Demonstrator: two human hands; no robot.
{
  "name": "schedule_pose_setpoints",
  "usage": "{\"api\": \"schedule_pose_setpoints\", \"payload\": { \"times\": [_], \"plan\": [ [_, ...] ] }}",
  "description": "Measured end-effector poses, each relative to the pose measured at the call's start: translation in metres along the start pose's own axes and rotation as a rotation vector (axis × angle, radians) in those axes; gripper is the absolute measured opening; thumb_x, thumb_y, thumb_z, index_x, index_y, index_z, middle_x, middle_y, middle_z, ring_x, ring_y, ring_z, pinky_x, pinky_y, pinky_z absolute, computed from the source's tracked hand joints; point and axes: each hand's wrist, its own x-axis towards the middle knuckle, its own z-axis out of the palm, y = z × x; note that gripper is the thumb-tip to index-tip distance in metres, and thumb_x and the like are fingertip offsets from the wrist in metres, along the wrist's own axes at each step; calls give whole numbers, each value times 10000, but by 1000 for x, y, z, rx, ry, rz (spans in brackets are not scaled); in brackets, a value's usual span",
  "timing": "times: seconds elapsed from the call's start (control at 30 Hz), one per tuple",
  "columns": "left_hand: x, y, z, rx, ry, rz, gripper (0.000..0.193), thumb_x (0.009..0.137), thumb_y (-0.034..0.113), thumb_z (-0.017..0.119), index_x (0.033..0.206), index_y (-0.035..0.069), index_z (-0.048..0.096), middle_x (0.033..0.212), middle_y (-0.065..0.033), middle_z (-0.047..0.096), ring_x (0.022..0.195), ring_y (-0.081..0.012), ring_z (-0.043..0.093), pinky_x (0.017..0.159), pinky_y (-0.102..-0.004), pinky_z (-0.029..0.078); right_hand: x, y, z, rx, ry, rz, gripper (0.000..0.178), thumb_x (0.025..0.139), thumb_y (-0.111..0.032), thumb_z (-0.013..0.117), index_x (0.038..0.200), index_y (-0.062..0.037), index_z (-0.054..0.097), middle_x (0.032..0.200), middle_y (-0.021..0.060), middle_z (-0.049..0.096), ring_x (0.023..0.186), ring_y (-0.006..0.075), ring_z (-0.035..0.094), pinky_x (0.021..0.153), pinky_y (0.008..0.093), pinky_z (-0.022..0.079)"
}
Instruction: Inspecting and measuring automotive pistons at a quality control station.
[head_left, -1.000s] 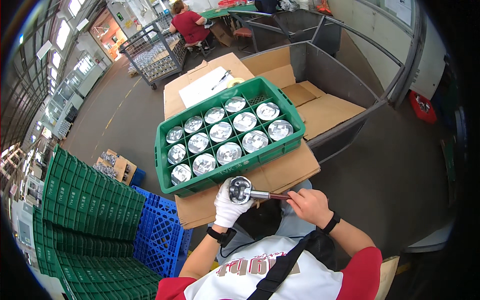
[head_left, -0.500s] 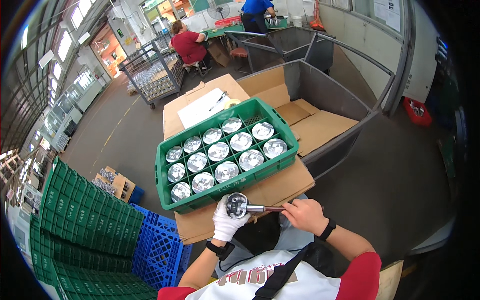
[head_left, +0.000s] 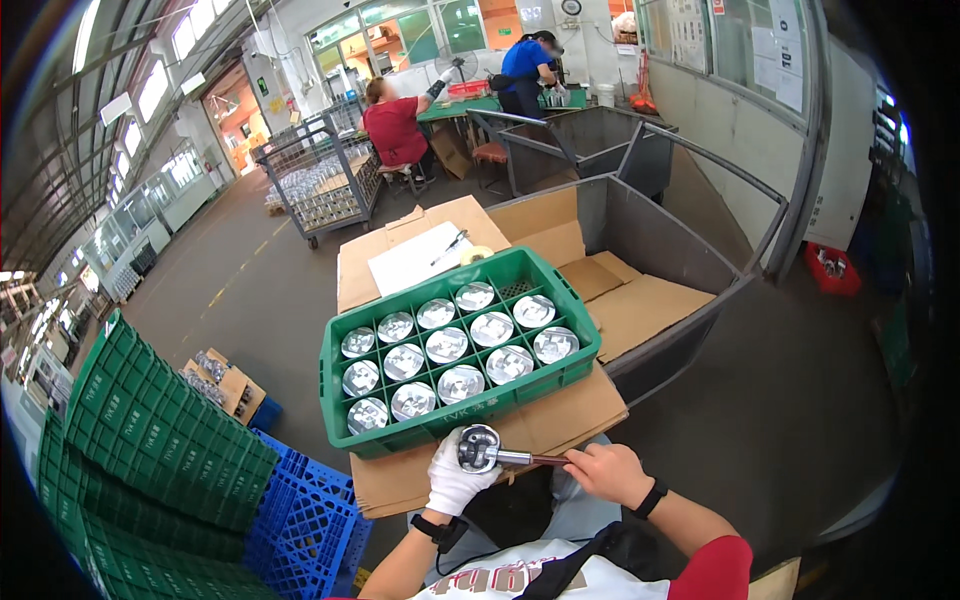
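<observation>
My left hand [head_left: 458, 484], in a white glove, grips a silver metal piston [head_left: 478, 450] with its hollow side showing. My bare right hand [head_left: 606, 474] is closed round the brown handle of a slim rod-shaped tool [head_left: 516, 458]. The tool's silver end points left and meets the piston's side; whether it reaches inside cannot be made out. Just beyond both hands stands a green divided crate [head_left: 535, 398]. Pistons [head_left: 461, 384] sit one to a compartment in it, and one compartment at the far right holds none.
Cardboard [head_left: 400, 484] lies under the crate. Behind it are paper [head_left: 410, 262], a pen and a tape roll [head_left: 476, 255]. A grey metal bin [head_left: 660, 345] stands right. Stacked green crates [head_left: 150, 420] and a blue pallet [head_left: 305, 500] are left. Two people work at a far bench.
The view has tilted up, so the crate and my hands appear lower. Both hands keep hold of the piston and the tool. The seated person's arm has risen.
</observation>
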Motion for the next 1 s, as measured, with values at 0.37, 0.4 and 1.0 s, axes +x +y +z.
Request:
{"api": "schedule_pose_setpoints", "payload": {
  "times": [0.37, 0.4, 1.0],
  "plan": [
    [3, -2, 0, 47, 37, -12, 816, 517, 325, 916, 1207, 69, 564, 1070, -142, 676, 979, -292, 677, 864, -404, 553, 13, -3, 4, 11, 69, -33, 178, 861, -264, 677, 952, -110, 680, 706, 77, 589, 563, 260, 609, 496, 381, 477],
    [5, -2, -2, 50, 23, -14, 816, 518, 317, 914, 1210, 68, 563, 1068, -140, 677, 976, -289, 678, 864, -402, 554, 16, -3, 5, 10, 92, -48, 182, 861, -263, 677, 954, -107, 682, 715, 78, 598, 565, 260, 611, 498, 382, 479],
    [8, 13, -11, 35, -7, -142, 832, 538, 378, 880, 1239, 71, 553, 1128, -155, 658, 1026, -326, 654, 911, -402, 533, 22, 4, 12, -7, 37, -29, 232, 854, -357, 702, 907, -130, 695, 697, 75, 615, 577, 280, 621, 518, 379, 502]
  ]
}}
